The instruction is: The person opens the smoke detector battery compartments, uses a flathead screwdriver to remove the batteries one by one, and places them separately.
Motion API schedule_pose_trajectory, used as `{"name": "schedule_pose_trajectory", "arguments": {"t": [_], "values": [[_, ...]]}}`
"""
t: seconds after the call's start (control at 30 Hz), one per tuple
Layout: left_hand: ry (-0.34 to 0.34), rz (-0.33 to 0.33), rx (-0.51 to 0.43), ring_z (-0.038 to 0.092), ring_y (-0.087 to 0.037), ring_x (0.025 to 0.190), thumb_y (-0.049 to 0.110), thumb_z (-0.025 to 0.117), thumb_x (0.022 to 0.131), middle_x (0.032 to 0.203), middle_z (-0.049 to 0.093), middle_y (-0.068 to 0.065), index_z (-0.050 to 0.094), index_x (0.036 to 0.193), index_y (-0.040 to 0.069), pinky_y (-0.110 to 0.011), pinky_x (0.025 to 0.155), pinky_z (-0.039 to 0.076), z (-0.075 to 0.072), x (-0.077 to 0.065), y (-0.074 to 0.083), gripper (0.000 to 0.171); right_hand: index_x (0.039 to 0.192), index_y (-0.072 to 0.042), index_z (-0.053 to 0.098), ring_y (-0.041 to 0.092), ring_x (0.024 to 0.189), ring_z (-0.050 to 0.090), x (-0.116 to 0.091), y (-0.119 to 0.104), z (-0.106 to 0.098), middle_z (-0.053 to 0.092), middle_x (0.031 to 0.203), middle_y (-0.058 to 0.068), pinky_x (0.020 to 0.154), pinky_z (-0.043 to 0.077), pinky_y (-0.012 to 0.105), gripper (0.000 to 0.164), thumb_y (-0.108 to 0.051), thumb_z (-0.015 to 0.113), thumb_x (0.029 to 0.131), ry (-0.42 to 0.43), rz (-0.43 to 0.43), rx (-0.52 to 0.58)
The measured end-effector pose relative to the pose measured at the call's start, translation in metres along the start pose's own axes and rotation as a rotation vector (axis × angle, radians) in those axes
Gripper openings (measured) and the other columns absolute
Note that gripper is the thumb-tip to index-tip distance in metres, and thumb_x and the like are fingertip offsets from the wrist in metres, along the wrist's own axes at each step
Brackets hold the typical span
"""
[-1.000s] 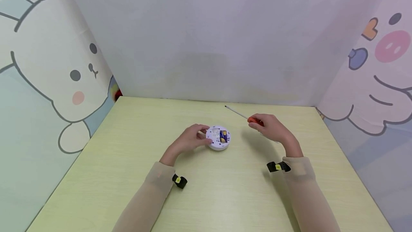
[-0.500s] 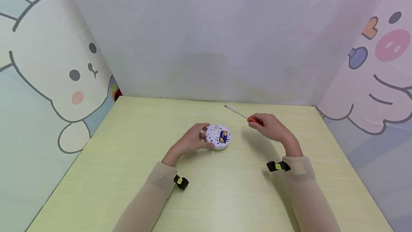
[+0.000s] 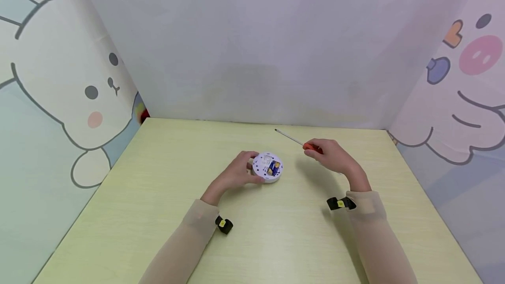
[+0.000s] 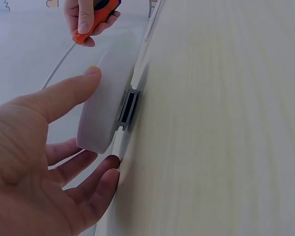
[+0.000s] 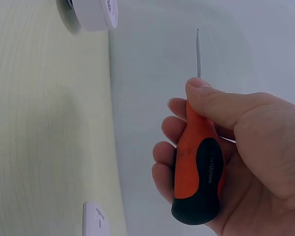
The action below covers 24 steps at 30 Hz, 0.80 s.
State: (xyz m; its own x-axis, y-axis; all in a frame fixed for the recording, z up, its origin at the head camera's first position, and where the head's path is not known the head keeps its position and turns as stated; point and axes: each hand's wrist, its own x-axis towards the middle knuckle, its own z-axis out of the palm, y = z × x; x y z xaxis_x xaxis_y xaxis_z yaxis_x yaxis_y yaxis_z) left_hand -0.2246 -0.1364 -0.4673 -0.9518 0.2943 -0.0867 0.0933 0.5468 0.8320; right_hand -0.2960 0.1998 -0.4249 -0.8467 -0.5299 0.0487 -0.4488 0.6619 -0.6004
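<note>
A round white plastic device [image 3: 267,168] sits near the middle of the table, its face dotted with small dark holes and a blue-and-gold battery-like patch [image 3: 273,168]. My left hand [image 3: 236,172] holds its left side, thumb along the near rim and fingers round the far side. In the left wrist view, a grey bracket-like part [image 4: 128,108] juts from its underside, close to the tabletop. To the right, my right hand [image 3: 330,154] grips a screwdriver [image 5: 196,162] by its orange and black handle, raised over the table. The thin metal shaft [image 5: 198,54] points away to the far left.
A flat white plastic piece [image 5: 95,221] lies on the table [image 3: 276,240] below my right hand, mostly hidden by it in the head view. A pale back wall [image 3: 252,56] rises behind the table, with cartoon-printed side walls [image 3: 63,78].
The white device has turned slightly clockwise. My left thumb has slid right along its near rim, the left wrist shifting a little right. My right hand and the screwdriver stay in place.
</note>
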Motion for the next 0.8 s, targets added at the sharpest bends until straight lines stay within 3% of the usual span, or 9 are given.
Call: {"name": "schedule_pose_trajectory", "arguments": {"t": [0.2, 0.43, 0.8], "values": [[0.006, 0.001, 0.057, 0.056, -0.022, 0.115, 0.031, 0.094, 0.084, 0.14, 0.048, -0.007, 0.044, 0.161, 0.014, -0.039, 0.095, 0.052, 0.0021, 0.0011, -0.0004, 0.094, 0.114, -0.013, 0.071, 0.021, 0.078, 0.052, 0.0004, 0.0006, 0.0002, 0.062, 0.089, 0.005, 0.07, 0.044, 0.038, 0.014, -0.024, 0.067, 0.107, -0.003, 0.003, -0.001], [0.023, 0.006, 0.061, 0.055, -0.022, 0.113, 0.033, 0.094, 0.083, 0.135, 0.048, -0.007, 0.042, 0.162, 0.012, -0.037, 0.094, 0.052, 0.0063, 0.0028, -0.0012, 0.097, 0.113, -0.014, 0.07, 0.021, 0.078, 0.051, -0.0003, 0.0, -0.0007, 0.061, 0.088, 0.005, 0.069, 0.044, 0.037, 0.015, -0.027, 0.066, 0.108, -0.007, 0.005, 0.004], [0.024, -0.021, 0.06, 0.06, -0.022, 0.117, 0.03, 0.094, 0.084, 0.144, 0.053, -0.007, 0.041, 0.163, 0.015, -0.042, 0.098, 0.053, 0.0028, 0.0003, -0.0002, 0.095, 0.114, -0.013, 0.07, 0.021, 0.077, 0.052, -0.0013, -0.0018, -0.0009, 0.061, 0.088, 0.004, 0.069, 0.044, 0.037, 0.016, -0.027, 0.066, 0.108, -0.006, 0.001, 0.003]]}}
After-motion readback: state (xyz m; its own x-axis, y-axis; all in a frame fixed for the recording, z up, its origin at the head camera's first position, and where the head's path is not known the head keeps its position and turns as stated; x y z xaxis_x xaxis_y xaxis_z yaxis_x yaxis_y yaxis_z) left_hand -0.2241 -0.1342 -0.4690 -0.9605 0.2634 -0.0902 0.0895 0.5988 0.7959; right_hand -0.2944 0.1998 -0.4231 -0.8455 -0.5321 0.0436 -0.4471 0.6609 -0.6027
